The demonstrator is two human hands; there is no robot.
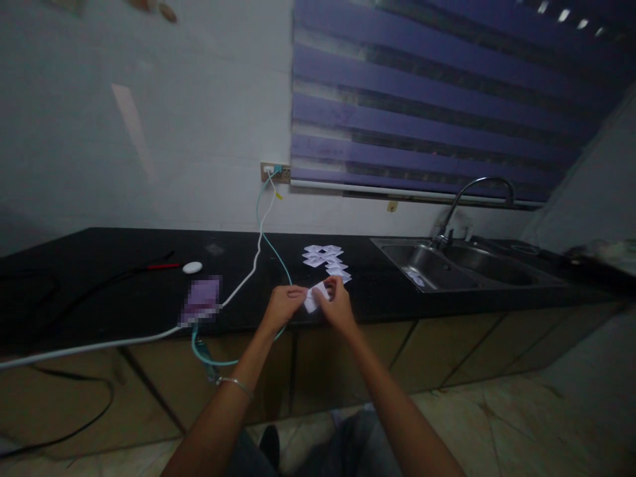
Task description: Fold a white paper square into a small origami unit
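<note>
Between my two hands is a small folded piece of white paper (314,301), held just above the front edge of the black countertop (238,255). My left hand (287,305) pinches its left corner between thumb and fingers. On the other side, my right hand (337,305) grips the right part, with the thumb over its face and fingers behind. Beyond my hands lie several folded white paper pieces (322,255) in a loose cluster on the counter.
At right is a double steel sink (422,265) with a curved faucet (462,199). A white cable (256,262) and a teal cable (278,255) run from the wall outlet (275,172) across the counter. Leftward are a white oval object (192,267) and a blurred purple item (203,298).
</note>
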